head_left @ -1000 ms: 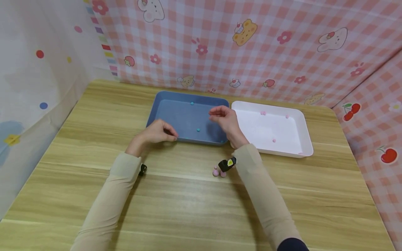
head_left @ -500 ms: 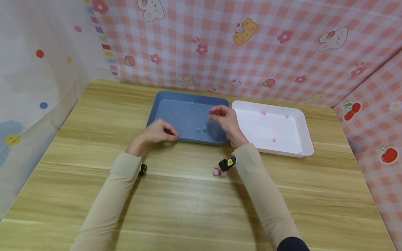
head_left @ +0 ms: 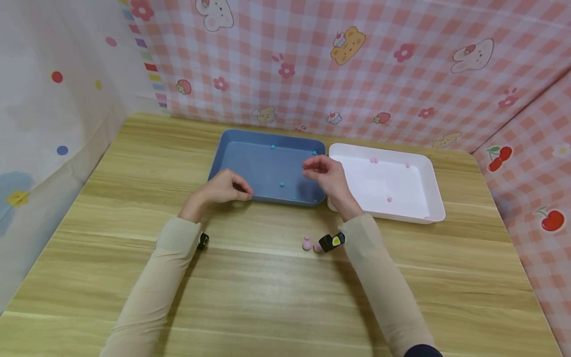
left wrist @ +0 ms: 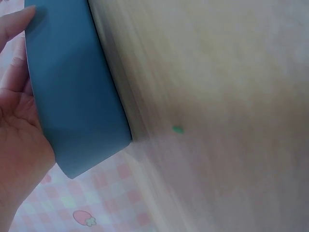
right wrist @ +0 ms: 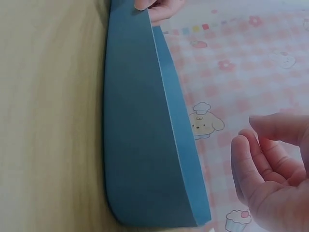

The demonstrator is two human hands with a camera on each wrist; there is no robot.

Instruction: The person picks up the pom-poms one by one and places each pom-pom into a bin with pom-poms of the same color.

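Note:
A blue tray lies on the table with several small teal beads in it. My left hand pinches its near rim at the left; in the left wrist view the thumb lies on the outer wall and the other fingers are behind the rim. Over the tray's right side hovers my right hand. Its fingers are relaxed and bent, the thumb stands apart from them, and no object shows between. The tray's wall hides the beads in both wrist views.
Right of the blue tray stands a white tray with several small pink beads. Pink balls lie on the table near my right wrist, partly behind the wrist camera. A patterned cloth hangs behind the trays.
A teal bead appeared below my right hand half a second ago and now shows nearer the front wall. The right hand has shifted slightly right and nearer, uncovering a bead at the back-right corner.

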